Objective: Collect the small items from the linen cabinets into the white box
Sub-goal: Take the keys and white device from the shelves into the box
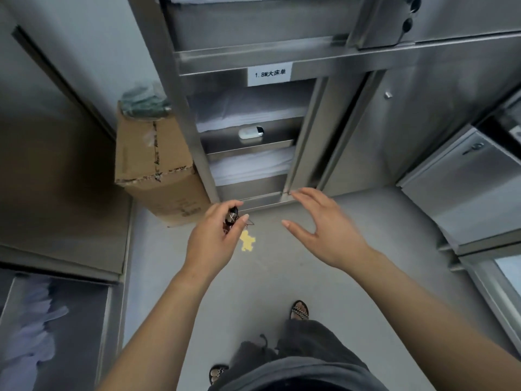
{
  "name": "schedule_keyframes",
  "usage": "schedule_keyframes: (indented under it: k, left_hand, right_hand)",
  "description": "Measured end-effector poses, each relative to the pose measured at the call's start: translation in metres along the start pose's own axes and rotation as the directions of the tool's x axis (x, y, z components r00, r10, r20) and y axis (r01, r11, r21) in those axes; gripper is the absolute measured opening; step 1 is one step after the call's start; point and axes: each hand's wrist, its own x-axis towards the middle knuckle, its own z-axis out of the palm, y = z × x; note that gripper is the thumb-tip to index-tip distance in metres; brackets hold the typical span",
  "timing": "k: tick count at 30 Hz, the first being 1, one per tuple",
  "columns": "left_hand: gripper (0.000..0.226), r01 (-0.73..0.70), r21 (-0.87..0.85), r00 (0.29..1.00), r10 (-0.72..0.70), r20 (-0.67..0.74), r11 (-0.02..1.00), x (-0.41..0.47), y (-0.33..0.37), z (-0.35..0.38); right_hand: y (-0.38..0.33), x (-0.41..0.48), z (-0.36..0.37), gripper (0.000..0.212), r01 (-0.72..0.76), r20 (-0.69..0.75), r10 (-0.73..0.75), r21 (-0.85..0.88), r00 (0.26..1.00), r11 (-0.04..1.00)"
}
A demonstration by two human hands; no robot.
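My left hand [215,238] is closed around a small dark item with a key ring [233,216], and a yellow figure-shaped charm [247,240] dangles below it. My right hand [324,225] is held out with fingers spread and nothing in it, in front of the bottom of the open steel linen cabinet [194,114]. On a middle shelf of that cabinet lies a small white device with a dark end [250,133], in front of folded white linen [248,114]. No white box is in view.
A cardboard box [153,167] with a grey-green bundle on top stands on the floor left of the cabinet. Closed steel cabinet doors [423,114] are to the right, with an open door [462,187] jutting out at far right. Grey floor lies below.
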Motion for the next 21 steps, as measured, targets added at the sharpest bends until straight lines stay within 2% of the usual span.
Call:
schedule_keyframes:
  k: [3,8,12,16,21]
  left_hand:
    - [0.029,0.010,0.025,1.000,-0.011,0.025,1.000,0.027,0.017,0.028]
    - [0.029,0.060,0.027,0.998,-0.059,-0.012,0.998,0.063,0.031,0.052]
    - [0.028,0.094,0.044,0.995,-0.091,-0.049,0.995,0.089,0.025,0.049]
    - [0.026,0.146,-0.016,0.983,-0.147,-0.113,0.989,0.130,0.005,0.041]
    - [0.029,0.163,-0.012,0.984,-0.163,-0.064,0.987,0.187,-0.027,0.036]
  right_hand:
    - [0.037,0.017,-0.016,0.060,-0.008,0.018,0.008,-0.003,1.000,1.000]
    - [0.072,0.057,-0.028,0.061,0.020,0.073,-0.020,0.007,0.997,1.000]
    - [0.074,0.097,-0.025,0.060,0.043,0.121,-0.047,0.028,0.992,0.999]
    - [0.067,0.143,-0.013,0.061,0.052,0.149,-0.057,0.039,0.987,0.998]
    - [0.065,0.200,0.007,0.062,0.028,0.149,-0.029,0.005,0.988,1.000]
